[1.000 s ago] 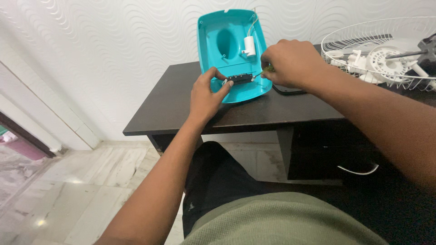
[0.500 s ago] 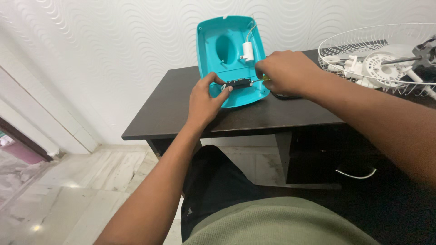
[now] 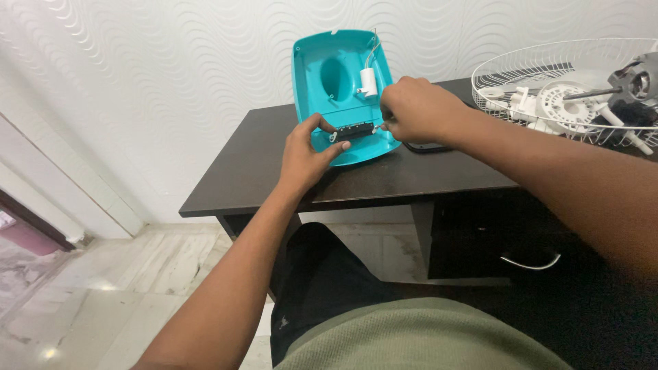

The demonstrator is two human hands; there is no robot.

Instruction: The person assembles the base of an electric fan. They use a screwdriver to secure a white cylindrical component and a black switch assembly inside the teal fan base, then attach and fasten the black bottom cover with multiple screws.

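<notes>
A teal plastic housing [image 3: 329, 65] leans against the wall on the dark table [image 3: 384, 171], its hollow side facing me. Inside it sit a white cylindrical part [image 3: 367, 81] with thin wires and a small black switch block [image 3: 354, 129] near the lower edge. My left hand [image 3: 306, 156] grips the left end of that block and the housing's rim. My right hand [image 3: 416, 109] is closed around a screwdriver, mostly hidden, whose metal tip [image 3: 377, 126] meets the block's right end.
A white wire fan guard [image 3: 548, 62] lies at the table's right, holding white plastic parts [image 3: 569, 96] and a grey motor with a shaft [image 3: 634, 82]. A dark flat object [image 3: 425, 146] lies under my right wrist. A drawer handle [image 3: 528, 262] shows below; tiled floor at left.
The view has shifted slightly, so everything sits a little lower and to the left. My right hand has moved in closer to the switch block; the left hand keeps its hold.
</notes>
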